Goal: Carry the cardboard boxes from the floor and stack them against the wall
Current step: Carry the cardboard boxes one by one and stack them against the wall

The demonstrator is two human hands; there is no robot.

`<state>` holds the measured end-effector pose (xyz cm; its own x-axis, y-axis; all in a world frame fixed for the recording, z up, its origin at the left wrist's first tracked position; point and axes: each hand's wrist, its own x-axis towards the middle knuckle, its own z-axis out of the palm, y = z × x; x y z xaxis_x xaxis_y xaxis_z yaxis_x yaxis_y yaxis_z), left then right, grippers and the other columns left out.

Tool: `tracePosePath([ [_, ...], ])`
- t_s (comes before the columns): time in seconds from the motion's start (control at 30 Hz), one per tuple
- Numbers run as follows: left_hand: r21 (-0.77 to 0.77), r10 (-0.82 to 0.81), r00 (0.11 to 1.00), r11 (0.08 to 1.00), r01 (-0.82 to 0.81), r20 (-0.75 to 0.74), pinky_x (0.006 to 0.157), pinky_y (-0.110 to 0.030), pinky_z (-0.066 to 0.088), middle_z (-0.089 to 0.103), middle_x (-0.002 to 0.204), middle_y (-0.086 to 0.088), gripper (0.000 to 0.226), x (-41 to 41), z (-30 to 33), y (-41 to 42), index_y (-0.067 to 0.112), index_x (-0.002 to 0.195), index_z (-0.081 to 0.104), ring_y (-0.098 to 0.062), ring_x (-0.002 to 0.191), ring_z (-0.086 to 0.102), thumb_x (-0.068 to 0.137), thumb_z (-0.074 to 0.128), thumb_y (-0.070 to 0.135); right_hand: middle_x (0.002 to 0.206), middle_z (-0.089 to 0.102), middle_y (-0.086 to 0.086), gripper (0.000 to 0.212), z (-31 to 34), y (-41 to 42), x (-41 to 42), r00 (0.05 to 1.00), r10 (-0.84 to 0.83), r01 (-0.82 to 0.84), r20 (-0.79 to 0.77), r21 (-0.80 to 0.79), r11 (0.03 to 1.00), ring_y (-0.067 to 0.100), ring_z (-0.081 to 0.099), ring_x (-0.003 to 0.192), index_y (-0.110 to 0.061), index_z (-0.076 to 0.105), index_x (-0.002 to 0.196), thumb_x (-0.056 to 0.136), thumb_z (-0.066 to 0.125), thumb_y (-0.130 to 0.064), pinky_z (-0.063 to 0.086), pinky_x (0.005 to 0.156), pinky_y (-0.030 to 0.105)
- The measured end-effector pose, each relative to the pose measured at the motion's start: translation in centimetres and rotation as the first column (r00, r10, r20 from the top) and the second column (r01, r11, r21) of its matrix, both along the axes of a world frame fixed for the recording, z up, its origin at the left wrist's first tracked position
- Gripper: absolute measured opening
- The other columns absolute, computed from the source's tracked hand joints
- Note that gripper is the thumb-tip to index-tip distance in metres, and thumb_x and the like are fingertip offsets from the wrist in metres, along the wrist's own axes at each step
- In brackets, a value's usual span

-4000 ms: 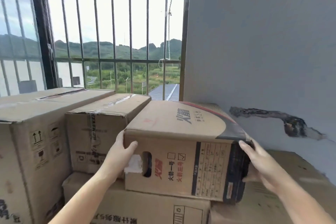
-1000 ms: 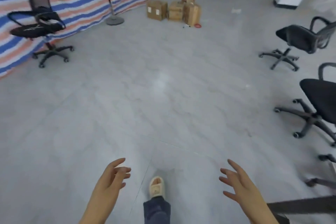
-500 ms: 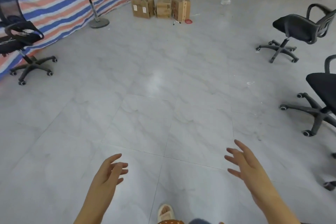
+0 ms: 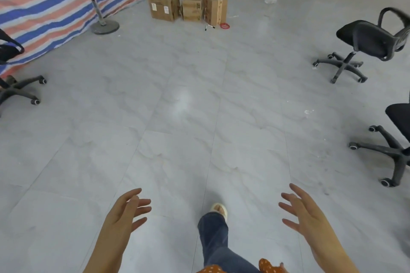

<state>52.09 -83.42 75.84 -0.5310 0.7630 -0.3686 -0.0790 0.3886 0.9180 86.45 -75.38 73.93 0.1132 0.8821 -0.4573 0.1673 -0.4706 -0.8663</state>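
Head view: left hand (image 4: 124, 213) and right hand (image 4: 304, 213) held out low, fingers spread, grasping nothing. Far ahead on grey tiled floor (image 4: 188, 106), cluster of brown cardboard boxes (image 4: 190, 5) beside striped tarpaulin (image 4: 44, 2). Black swivel chairs (image 4: 366, 40) at right.

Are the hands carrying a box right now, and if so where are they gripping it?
Nothing is held. Left hand and right hand are open; the boxes sit far ahead.

floor (image 4: 177, 104): grey tile | cardboard boxes (image 4: 190, 5) | office chairs (image 4: 363, 44) | fan base (image 4: 105, 27)
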Motion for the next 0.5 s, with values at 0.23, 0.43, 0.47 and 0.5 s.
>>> tracePosePath([
  [0.23, 0.037, -0.028, 0.997, 0.999, 0.031, -0.075, 0.079, -0.032, 0.051, 0.07, 0.096, 0.0, 0.022, -3.8, 0.9, 14.7, 0.028, 0.111, 0.061, -0.013, 0.091, 0.068, 0.099, 0.043, 0.023, 0.121, 0.06, -0.008, 0.035, 0.7, 17.0, -5.5, 0.997, 0.071, -0.071, 0.01, 0.036, 0.997, 0.01, 0.061, 0.105, -0.031, 0.045, 0.135, 0.1, 0.042, -0.033, 0.05, 0.09, 0.037],
  [0.43, 0.039, 0.07, 0.992, 0.997, -0.066, -0.109, 0.076, -0.029, 0.05, 0.067, 0.101, -0.001, 0.023, -8.2, 0.5, 24.2, 0.024, 0.115, 0.057, -0.016, 0.095, 0.065, 0.099, 0.042, 0.018, 0.118, 0.06, -0.013, 0.03, 1.3, 28.8, -10.7, 0.985, 0.17, -0.172, 0.041, 0.044, 0.984, 0.004, 0.061, 0.105, -0.04, 0.048, 0.128, 0.099, 0.045, -0.035, 0.052, 0.085, 0.031],
  [0.47, 0.036, 0.08, 0.99, 0.996, -0.077, -0.113, 0.074, -0.028, 0.05, 0.067, 0.101, -0.002, 0.023, -9.1, 0.3, 25.8, 0.025, 0.113, 0.057, -0.016, 0.094, 0.065, 0.099, 0.042, 0.016, 0.117, 0.061, -0.014, 0.029, 1.1, 30.4, -11.5, 0.985, 0.168, -0.169, 0.04, 0.039, 0.985, 0.003, 0.061, 0.105, -0.041, 0.049, 0.126, 0.098, 0.046, -0.035, 0.052, 0.082, 0.03],
  [0.5, 0.03, 0.085, 0.99, 0.996, -0.083, -0.115, 0.074, -0.029, 0.05, 0.067, 0.1, -0.003, 0.022, -10.1, 0.0, 27.4, 0.024, 0.112, 0.057, -0.017, 0.094, 0.065, 0.099, 0.042, 0.015, 0.117, 0.061, -0.014, 0.028, 0.8, 32.0, -12.5, 0.986, 0.164, -0.165, 0.038, 0.031, 0.986, 0.003, 0.062, 0.104, -0.04, 0.049, 0.126, 0.098, 0.046, -0.035, 0.052, 0.081, 0.029],
])
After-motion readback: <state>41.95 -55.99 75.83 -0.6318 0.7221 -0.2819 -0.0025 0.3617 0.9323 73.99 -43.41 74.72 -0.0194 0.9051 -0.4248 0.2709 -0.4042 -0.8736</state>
